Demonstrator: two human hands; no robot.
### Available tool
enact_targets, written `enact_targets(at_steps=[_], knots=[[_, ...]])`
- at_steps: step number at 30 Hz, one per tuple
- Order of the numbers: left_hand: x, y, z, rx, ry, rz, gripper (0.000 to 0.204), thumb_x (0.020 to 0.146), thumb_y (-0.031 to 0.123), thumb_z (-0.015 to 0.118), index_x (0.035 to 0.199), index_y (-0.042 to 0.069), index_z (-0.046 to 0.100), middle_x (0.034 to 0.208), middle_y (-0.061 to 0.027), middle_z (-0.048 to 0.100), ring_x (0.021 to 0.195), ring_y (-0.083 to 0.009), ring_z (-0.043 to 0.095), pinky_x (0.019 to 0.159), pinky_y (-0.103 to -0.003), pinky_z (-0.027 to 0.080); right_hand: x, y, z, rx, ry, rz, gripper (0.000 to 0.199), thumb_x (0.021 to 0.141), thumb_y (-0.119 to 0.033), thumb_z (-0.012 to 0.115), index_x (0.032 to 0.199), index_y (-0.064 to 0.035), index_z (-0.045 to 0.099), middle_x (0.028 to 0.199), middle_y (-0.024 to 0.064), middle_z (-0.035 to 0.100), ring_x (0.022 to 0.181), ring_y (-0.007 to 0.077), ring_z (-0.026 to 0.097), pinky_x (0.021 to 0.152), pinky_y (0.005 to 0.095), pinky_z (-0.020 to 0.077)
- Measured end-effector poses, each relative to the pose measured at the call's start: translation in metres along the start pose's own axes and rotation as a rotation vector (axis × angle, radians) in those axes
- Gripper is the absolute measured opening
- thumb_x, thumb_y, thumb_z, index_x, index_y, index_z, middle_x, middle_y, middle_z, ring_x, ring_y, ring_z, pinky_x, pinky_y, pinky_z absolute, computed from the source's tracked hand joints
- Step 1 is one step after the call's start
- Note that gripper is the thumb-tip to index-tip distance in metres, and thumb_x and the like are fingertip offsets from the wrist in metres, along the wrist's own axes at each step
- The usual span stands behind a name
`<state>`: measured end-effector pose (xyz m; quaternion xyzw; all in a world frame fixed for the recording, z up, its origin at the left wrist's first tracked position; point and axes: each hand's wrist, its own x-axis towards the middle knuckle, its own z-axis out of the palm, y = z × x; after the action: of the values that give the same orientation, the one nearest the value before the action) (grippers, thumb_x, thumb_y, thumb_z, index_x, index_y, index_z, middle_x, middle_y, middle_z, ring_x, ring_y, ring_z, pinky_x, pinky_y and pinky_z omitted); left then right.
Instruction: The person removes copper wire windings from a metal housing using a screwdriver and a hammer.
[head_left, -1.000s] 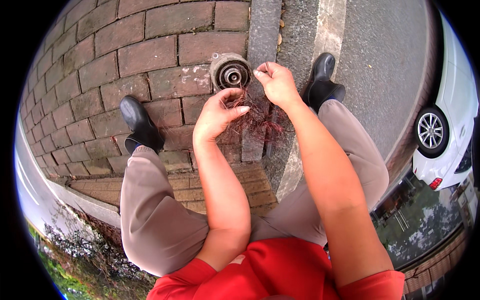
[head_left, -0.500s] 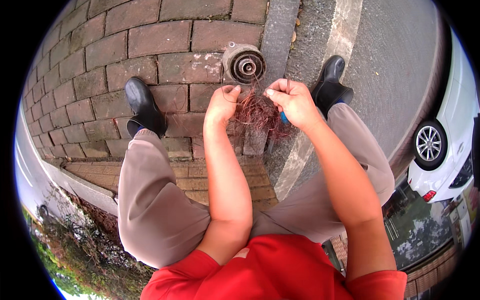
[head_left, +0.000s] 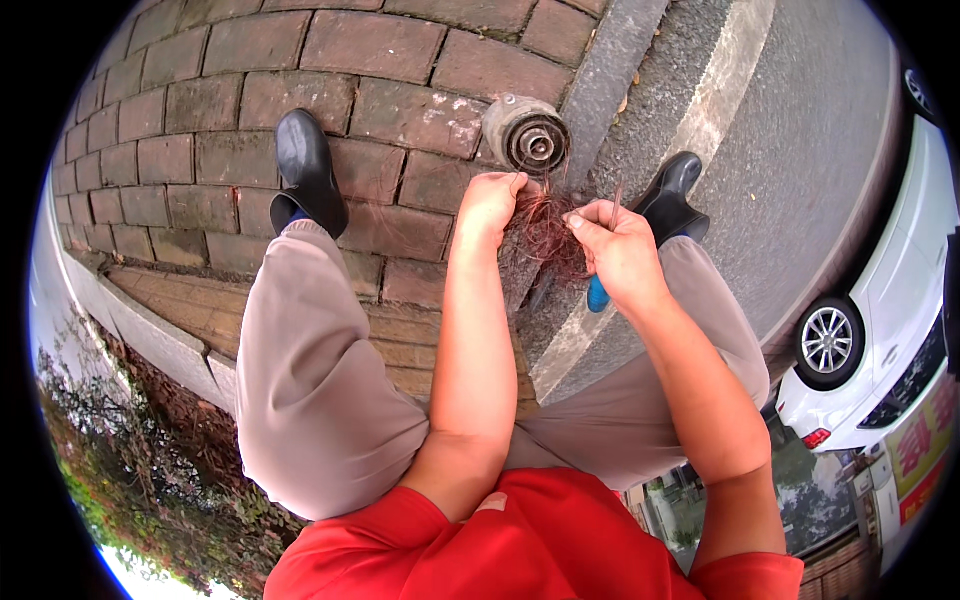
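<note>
One tangle of thin reddish-brown wire (head_left: 548,232) sat at upper centre of the frame, held between two bare hands. The left hand (head_left: 490,203) gripped its left edge, fingers closed together on the strands; the right hand (head_left: 618,248) pinched the right edge, thumb and forefinger clamped on a few wires (the rest of that hand's fingers were curled under and hard to make out). One blue-handled tool (head_left: 597,294) showed only as a short stub below the right hand, its working end hidden. One grey coil-wound motor part (head_left: 530,140) lay on the brick paving (head_left: 200,110) just above the tangle. Two black shoes (head_left: 305,170) flanked the hands. One white car (head_left: 890,330) was cut off at the right edge.
</note>
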<state>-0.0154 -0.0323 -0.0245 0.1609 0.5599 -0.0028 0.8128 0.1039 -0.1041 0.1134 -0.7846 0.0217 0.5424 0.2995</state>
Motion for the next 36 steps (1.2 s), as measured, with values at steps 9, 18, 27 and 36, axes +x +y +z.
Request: enact_targets(at_steps=[9, 18, 27, 36], knots=[[0.014, -0.006, 0.022, 0.033, 0.269, 0.146, 0.02, 0.084, 0.01, 0.074, 0.088, -0.008, 0.068, 0.069, -0.0088, 0.065, 0.055, -0.0128, 0.057, 0.05, -0.028, 0.044, -0.005, -0.018, 0.016, -0.543, -0.047, -0.327, 0.015, 0.082, -0.011, 0.065, 0.08, 0.0027, 0.061, 0.079, 0.0155, 0.059, 0.072, 0.0323, 0.059, 0.068, 0.0408, 0.0457], [0.002, -0.009, 0.038, -0.24, 0.266, 0.367, 0.011, 0.083, 0.006, 0.073, 0.083, -0.004, 0.068, 0.075, -0.0008, 0.064, 0.066, -0.006, 0.051, 0.058, -0.023, 0.04, 0.0, -0.055, -0.005, -0.83, 0.213, -0.544, 0.024, 0.084, -0.007, 0.058, 0.104, 0.0046, 0.065, 0.106, 0.023, 0.064, 0.099, 0.0385, 0.062, 0.09, 0.0421, 0.0476], [-0.017, 0.006, 0.022, 0.068, 0.08, 0.353, 0.012, 0.084, 0.008, 0.074, 0.087, -0.003, 0.07, 0.074, 0.0011, 0.064, 0.068, -0.0065, 0.053, 0.062, -0.024, 0.044, 0.026, -0.074, -0.008, -0.464, 0.247, -0.498, 0.026, 0.089, -0.015, 0.063, 0.108, 0.0026, 0.066, 0.103, 0.0204, 0.068, 0.094, 0.033, 0.067, 0.083, 0.0361, 0.0509], [-0.023, 0.017, 0.017, 0.346, -0.02, 0.298, 0.009, 0.086, 0.008, 0.071, 0.086, -0.001, 0.069, 0.074, 0.0022, 0.062, 0.067, -0.0065, 0.053, 0.061, -0.024, 0.043, 0.075, -0.045, 0.011, -0.901, 0.124, -0.698, 0.023, 0.085, -0.018, 0.065, 0.103, -0.0048, 0.07, 0.092, 0.017, 0.07, 0.089, 0.0356, 0.067, 0.081, 0.0426, 0.0522]])
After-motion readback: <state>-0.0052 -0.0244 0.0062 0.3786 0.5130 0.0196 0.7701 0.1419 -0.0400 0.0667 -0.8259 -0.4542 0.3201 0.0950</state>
